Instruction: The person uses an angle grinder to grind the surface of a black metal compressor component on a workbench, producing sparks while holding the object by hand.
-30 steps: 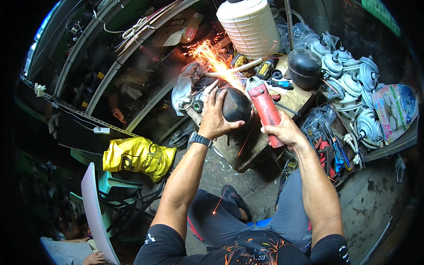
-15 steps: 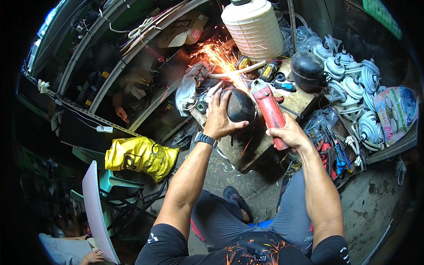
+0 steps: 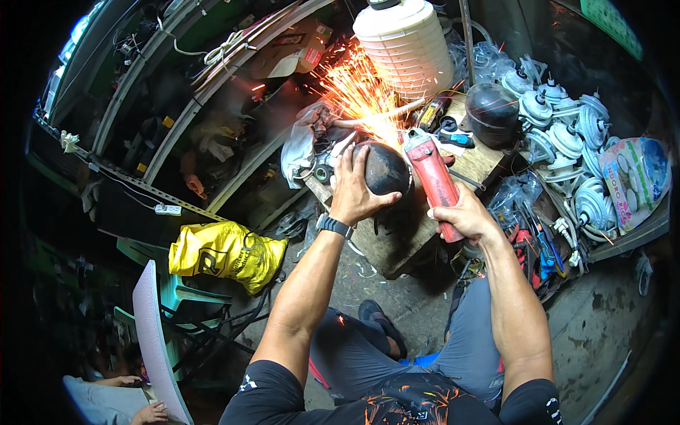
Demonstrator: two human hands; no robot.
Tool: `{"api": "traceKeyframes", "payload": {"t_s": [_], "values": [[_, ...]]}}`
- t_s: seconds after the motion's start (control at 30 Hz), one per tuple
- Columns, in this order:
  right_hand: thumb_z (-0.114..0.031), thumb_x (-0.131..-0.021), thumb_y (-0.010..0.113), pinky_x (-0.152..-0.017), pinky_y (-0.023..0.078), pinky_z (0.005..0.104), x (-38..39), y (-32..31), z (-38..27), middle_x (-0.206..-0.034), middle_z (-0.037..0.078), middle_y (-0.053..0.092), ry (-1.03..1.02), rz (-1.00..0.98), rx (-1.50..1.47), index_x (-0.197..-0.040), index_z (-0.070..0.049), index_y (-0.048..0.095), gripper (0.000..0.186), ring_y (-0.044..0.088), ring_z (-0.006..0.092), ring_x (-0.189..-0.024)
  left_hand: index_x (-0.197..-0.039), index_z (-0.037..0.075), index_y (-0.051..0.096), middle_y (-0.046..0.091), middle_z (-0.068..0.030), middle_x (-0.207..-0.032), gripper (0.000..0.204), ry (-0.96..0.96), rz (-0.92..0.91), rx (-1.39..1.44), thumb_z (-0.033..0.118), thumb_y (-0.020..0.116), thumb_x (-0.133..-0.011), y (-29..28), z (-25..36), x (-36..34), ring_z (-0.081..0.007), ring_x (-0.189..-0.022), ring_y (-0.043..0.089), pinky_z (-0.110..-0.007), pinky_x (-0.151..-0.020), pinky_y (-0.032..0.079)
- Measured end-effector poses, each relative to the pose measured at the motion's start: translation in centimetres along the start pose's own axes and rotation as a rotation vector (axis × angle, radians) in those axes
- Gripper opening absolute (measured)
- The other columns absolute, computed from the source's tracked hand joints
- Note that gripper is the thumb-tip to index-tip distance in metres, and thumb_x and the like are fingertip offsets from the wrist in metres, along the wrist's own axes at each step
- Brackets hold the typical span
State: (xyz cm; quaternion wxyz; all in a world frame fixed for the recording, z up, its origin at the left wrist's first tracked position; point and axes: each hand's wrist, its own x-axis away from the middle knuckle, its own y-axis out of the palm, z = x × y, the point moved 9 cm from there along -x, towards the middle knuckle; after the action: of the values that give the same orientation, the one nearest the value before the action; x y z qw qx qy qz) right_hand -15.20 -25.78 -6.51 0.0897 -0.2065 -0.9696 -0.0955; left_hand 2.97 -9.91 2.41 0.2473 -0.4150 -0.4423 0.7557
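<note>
My right hand (image 3: 464, 214) is wrapped round the body of a red angle grinder (image 3: 433, 173). The grinder's head is against the far right side of a dark, rounded metal shell (image 3: 386, 170), and a thick spray of orange sparks (image 3: 361, 85) flies from there, away and to the left. The disc itself is hidden by the glare. My left hand (image 3: 354, 185) lies over the shell's left side, fingers spread along it and thumb across its near part, steadying it on the wooden block (image 3: 389, 258). A second dark rounded shell (image 3: 494, 117) sits at the back right.
A white ribbed plastic container (image 3: 404, 49) stands behind the sparks. Yellow-black tools (image 3: 431, 113) lie beyond the grinder. White fan-like metal parts (image 3: 567, 134) pile up at the right. A yellow bag (image 3: 227, 251) rests at the left; another person's hand (image 3: 150, 412) shows lower left.
The spark spray has grown wider and brighter. Both hands, the grinder and the shell stay nearly where they were.
</note>
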Motion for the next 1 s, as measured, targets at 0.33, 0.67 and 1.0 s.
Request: {"api": "traceKeyframes", "payload": {"t_s": [0.33,0.67,1.0], "values": [[-0.008,-0.081,0.088,-0.069,0.061,0.0355,-0.7,0.5,-0.3,-0.099,0.01,0.071,-0.002,0.015,0.006,-0.13,0.001,0.054,0.06,0.071,0.0179,-0.077,-0.162,0.011,0.043,0.033,-0.0301,-0.167,0.128,-0.006,-0.004,-0.003,0.062,0.098,-0.059,0.2,-0.3,0.1,-0.0512,-0.155,0.031,-0.064,-0.123,0.035],[-0.007,-0.081,0.087,-0.062,0.06,0.0342,0.7,0.0,-0.8,-0.098,0.01,0.069,-0.002,0.016,0.003,-0.131,0.002,0.051,0.062,0.071,0.0173,-0.071,-0.163,0.011,0.039,0.033,-0.0316,-0.166,0.13,-0.037,0.014,-0.019,0.064,0.097,-0.059,0.6,-0.6,0.0,-0.0542,-0.154,0.031,-0.066,-0.123,0.034],[-0.006,-0.083,0.086,-0.06,0.061,0.0349,-0.2,0.6,-0.9,-0.097,0.01,0.07,0.007,-0.012,-0.03,-0.129,0.002,0.052,0.058,0.071,0.0179,-0.069,-0.163,0.011,0.041,0.033,-0.0304,-0.167,0.13,-0.041,0.01,-0.008,0.063,0.099,-0.058,0.5,-0.5,0.1,-0.0526,-0.155,0.03,-0.064,-0.125,0.034]]}}
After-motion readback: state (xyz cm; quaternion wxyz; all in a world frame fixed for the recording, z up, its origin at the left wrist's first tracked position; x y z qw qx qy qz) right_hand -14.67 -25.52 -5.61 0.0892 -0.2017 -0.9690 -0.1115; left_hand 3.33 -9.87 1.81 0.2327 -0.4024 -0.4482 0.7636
